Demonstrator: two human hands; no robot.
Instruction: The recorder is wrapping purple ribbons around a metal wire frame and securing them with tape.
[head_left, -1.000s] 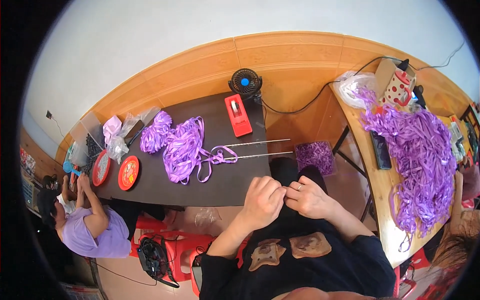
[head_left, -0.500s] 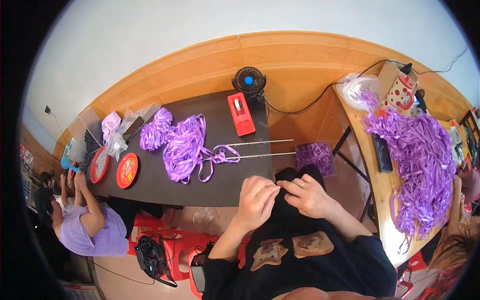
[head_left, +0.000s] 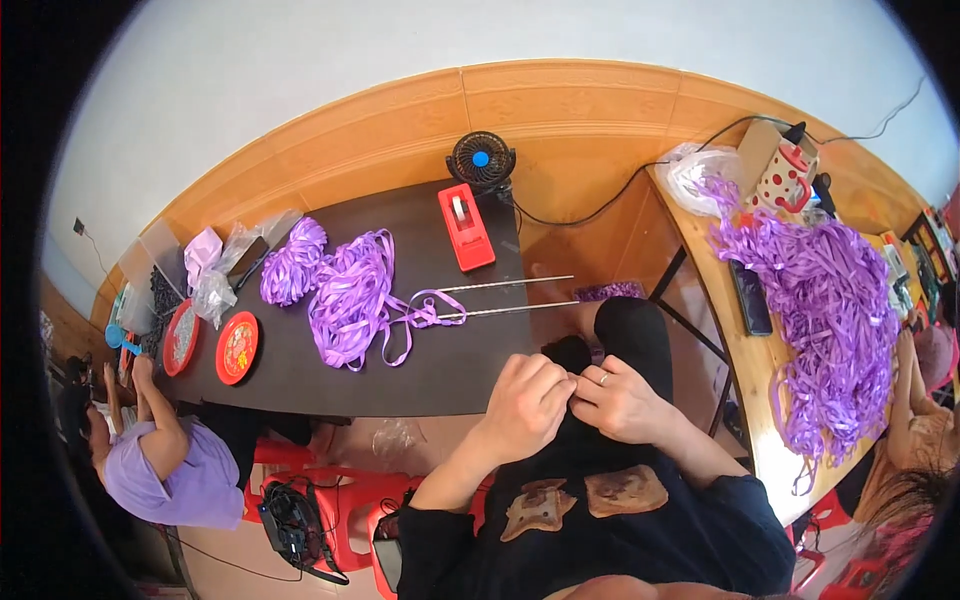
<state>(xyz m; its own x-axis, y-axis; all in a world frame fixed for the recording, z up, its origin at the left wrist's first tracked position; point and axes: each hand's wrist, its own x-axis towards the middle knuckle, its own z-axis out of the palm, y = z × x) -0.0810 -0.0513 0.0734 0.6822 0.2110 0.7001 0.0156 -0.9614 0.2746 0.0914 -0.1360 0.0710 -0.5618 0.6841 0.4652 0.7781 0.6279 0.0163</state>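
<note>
Over my lap, just off the dark table's front edge, my left hand [head_left: 527, 405] and my right hand [head_left: 620, 402] meet at the fingertips. Both are closed in a pinch. Whatever they hold is too small or hidden to make out. Beyond them, two thin metal rods [head_left: 545, 306] stick out past the table's right end. A loop of purple ribbon [head_left: 438, 308] lies across the rods. It trails from a loose heap of purple ribbon [head_left: 345, 305], with a second ribbon bundle [head_left: 295, 262] behind it on the left.
On the dark table [head_left: 440, 385] are a red tape dispenser [head_left: 466, 228], a black fan [head_left: 481, 162] and red dishes [head_left: 237, 347] of small pieces. A wooden table [head_left: 735, 290] at right bears a large ribbon pile [head_left: 835, 330] and a phone [head_left: 751, 298]. People sit at both sides.
My hands have drawn closer together, fingertips now touching. My right knee has risen and covers most of the box of purple shreds. The view has shifted slightly to the right.
</note>
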